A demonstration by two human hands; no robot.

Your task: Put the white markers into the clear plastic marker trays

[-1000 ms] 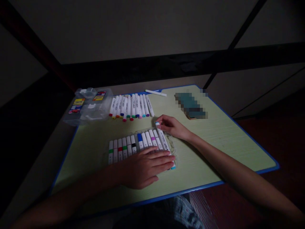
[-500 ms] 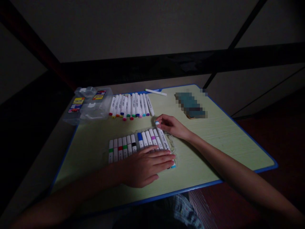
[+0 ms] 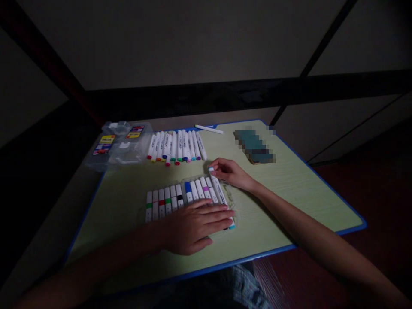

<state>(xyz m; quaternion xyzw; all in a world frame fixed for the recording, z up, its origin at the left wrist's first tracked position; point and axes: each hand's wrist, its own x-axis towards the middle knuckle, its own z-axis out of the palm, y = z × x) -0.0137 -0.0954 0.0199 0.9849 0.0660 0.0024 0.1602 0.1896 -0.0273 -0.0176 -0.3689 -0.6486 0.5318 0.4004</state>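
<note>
A clear plastic tray (image 3: 230,194) on the pale green table (image 3: 289,184) holds a row of white markers (image 3: 174,198) with coloured bands. My left hand (image 3: 195,225) lies flat on the near ends of these markers, fingers stretched out. My right hand (image 3: 230,174) pinches the far end of the rightmost marker (image 3: 219,189), which has light blue caps and lies in the tray.
A second row of capped markers (image 3: 177,146) lies further back. To its left sits a clear plastic case (image 3: 120,146) with coloured labels. A single white pen (image 3: 209,128) lies at the far edge, and a blurred dark object (image 3: 254,146) rests at the back right.
Both hands stay where they were on the markers. Only the camera has shifted a little, moving the whole scene slightly down and left.
</note>
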